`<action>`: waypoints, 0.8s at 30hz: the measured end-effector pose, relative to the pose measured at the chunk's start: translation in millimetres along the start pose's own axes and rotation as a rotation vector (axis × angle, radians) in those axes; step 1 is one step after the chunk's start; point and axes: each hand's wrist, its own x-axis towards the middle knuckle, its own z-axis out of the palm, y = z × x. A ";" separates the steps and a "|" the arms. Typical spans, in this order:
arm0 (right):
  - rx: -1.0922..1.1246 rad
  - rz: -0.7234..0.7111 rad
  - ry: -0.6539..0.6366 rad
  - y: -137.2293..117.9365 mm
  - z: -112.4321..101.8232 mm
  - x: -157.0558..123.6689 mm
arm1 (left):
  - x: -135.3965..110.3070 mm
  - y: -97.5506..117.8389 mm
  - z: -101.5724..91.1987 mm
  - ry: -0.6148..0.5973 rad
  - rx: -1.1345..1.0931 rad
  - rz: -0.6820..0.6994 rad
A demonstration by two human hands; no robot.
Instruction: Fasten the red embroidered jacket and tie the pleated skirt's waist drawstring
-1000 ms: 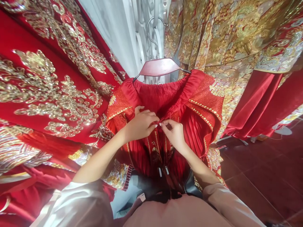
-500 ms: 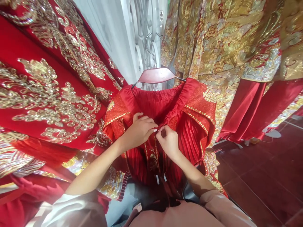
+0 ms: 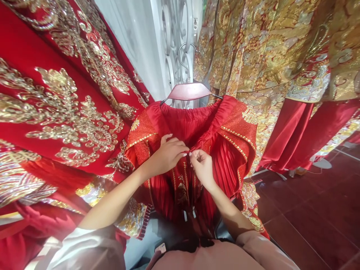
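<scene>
A red pleated skirt (image 3: pixel 229 168) with gold-beaded edging hangs in front of me from a hanger (image 3: pixel 189 91) with a pale pink crosspiece and a metal hook. My left hand (image 3: pixel 170 155) is closed on the front of its gathered waistband, the fingertips pinching the red fabric. Just to the right, my right hand (image 3: pixel 202 165) pinches the same waistband, thumb and forefinger together. Both sets of fingertips nearly meet at the middle. Whatever small fastening may lie between them is hidden by the fingers.
A red garment with gold sequins (image 3: pixel 92 127) hangs close on the left. Gold brocade garments (image 3: pixel 253 48) hang at the right. Behind the hanger stands a white scrollwork frame (image 3: pixel 170 41). Dark red floor tiles (image 3: pixel 303 210) show at lower right.
The view has shifted slightly, so the surroundings sit a little further right. Both hands stay at the waistband; the right hand's fingers have moved slightly against the fabric.
</scene>
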 end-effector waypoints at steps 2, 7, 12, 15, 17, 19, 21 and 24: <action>-0.069 -0.043 0.017 1.5 -2.2 -1.4 | -0.8 3.1 1.9 0.030 0.020 -0.003; -0.263 -0.071 0.009 23.3 -8.5 -21.1 | -14.8 8.2 4.3 0.214 0.101 0.005; -0.400 0.019 -0.178 69.1 -20.1 -55.7 | -37.5 8.7 -9.7 0.371 0.108 -0.009; -0.569 0.060 -0.341 58.7 -49.7 -57.5 | -43.4 10.9 -23.0 0.332 0.037 0.014; -0.720 -0.005 -0.286 25.8 -76.2 -43.2 | -40.3 11.5 -31.5 0.397 0.036 -0.103; -0.815 -0.198 0.062 -15.9 -96.0 -17.4 | -29.6 9.8 -36.7 0.518 0.096 -0.388; -0.816 -0.391 0.355 -49.9 -100.4 15.4 | -12.4 4.5 -36.0 0.566 0.170 -0.692; -0.855 -0.527 0.398 -66.2 -82.6 64.2 | 13.8 -9.1 -25.7 0.572 0.188 -0.890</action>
